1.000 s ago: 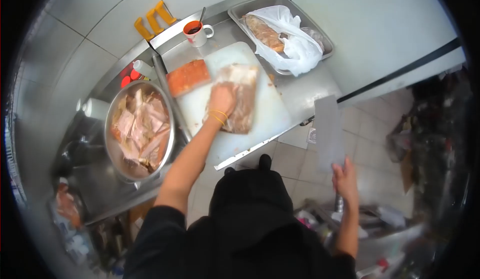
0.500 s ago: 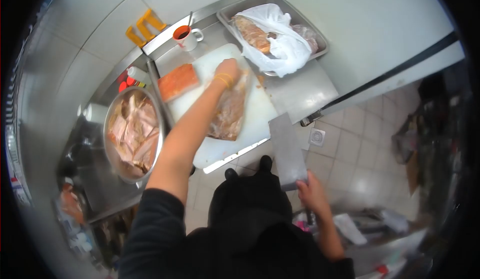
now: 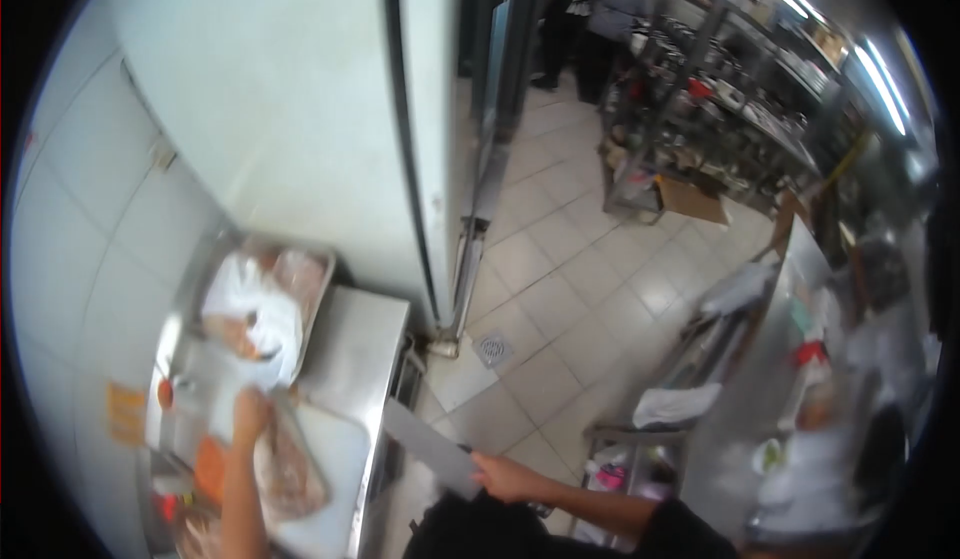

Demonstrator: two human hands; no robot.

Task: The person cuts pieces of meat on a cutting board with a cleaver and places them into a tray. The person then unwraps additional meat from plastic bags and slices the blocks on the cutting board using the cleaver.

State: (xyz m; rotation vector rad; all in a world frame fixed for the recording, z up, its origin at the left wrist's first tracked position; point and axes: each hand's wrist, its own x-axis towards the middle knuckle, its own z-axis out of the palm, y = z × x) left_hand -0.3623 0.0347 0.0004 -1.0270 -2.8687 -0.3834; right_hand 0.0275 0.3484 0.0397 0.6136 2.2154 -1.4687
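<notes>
On the white cutting board (image 3: 345,446) lies a pale brown slab of meat (image 3: 285,469). My left hand (image 3: 250,416) is closed at the slab's far end, its fingers partly hidden and blurred. In my right hand (image 3: 503,477) is the handle of a large, broad-bladed cleaver (image 3: 432,446), held off the board's right side with the blade pointing toward the counter. An orange slab (image 3: 210,467) lies to the left of my left forearm, partly covered by it.
A metal tray (image 3: 318,304) with a white plastic bag (image 3: 270,309) and meat stands beyond the board. Tall pale panel (image 3: 290,109) rises behind. Right are tiled floor (image 3: 560,309), a drain (image 3: 491,350) and cluttered metal counter (image 3: 735,439). Two people (image 3: 612,14) stand far off.
My view has swung to the right, bringing the far kitchen and people into sight. The left hand stays at the slab's far end, and the right hand still holds the cleaver.
</notes>
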